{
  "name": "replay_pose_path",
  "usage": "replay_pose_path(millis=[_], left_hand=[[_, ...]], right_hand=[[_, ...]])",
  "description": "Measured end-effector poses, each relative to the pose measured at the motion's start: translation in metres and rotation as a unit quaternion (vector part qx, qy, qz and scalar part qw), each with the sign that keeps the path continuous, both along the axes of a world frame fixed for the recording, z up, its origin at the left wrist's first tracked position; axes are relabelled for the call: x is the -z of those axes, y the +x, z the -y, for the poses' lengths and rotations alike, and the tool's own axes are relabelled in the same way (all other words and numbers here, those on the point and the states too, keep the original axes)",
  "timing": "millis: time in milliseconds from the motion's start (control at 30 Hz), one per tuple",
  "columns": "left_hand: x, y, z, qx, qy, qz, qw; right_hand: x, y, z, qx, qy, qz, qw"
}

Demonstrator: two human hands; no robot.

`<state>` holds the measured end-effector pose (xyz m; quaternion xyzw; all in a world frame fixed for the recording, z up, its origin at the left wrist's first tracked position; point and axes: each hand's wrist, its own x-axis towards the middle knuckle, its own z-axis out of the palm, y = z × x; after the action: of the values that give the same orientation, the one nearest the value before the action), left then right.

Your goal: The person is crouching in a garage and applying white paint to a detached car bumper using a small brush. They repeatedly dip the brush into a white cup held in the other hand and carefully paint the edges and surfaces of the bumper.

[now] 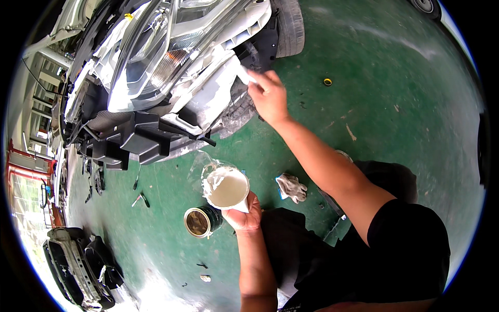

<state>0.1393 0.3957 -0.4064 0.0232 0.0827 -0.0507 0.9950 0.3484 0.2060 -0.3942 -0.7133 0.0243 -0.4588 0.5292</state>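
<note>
Black cloth sleeve [410, 249] right of my left grip's [247, 215] round white paste cup [239, 206]; right grip [268, 94] pinches something white [246, 76]; tilting could spill paste.

A car repair workshop, shown by the stripped car front [166, 65] just left of the right fingers [269, 82] and loose car parts [78, 268] on the green floor [374, 119] well apart from them.

White tub [240, 205] — mouth-up, pale paste [226, 188] inside; slim piece [246, 77] — white, blurred.
</note>
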Motion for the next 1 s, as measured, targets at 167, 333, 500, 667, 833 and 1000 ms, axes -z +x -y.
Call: replay_pose_path(millis=[167,333,500,667,833,1000], left_hand=[[0.002,0.006,0.004,0.007,0.007,-0.009,1.0],[-0.008,0.002,0.005,-0.001,-0.001,-0.014,1.0],[0.014,0.001,-0.004,0.012,0.04,0.008,0.999],[-0.006,0.005,0.008,-0.005,0.021,-0.025,0.999],[-0.008,0.002,0.005,-0.015,0.044,-0.046,0.998],[-0.001,-0.004,-0.006,-0.011,0.045,-0.022,0.999]], right_hand=[[0.013,0.005,-0.01,-0.038,-0.105,0.009,0.994],[0.01,-0.015,-0.026,-0.062,-0.058,-0.01,0.996],[0.0,0.007,-0.014,-0.012,-0.051,0.007,0.999],[0.006,-0.015,-0.051,-0.166,-0.098,-0.028,0.981],[-0.015,-0.034,-0.062,-0.192,-0.082,-0.046,0.977],[-0.015,-0.008,-0.018,-0.061,-0.098,-0.097,0.989]])
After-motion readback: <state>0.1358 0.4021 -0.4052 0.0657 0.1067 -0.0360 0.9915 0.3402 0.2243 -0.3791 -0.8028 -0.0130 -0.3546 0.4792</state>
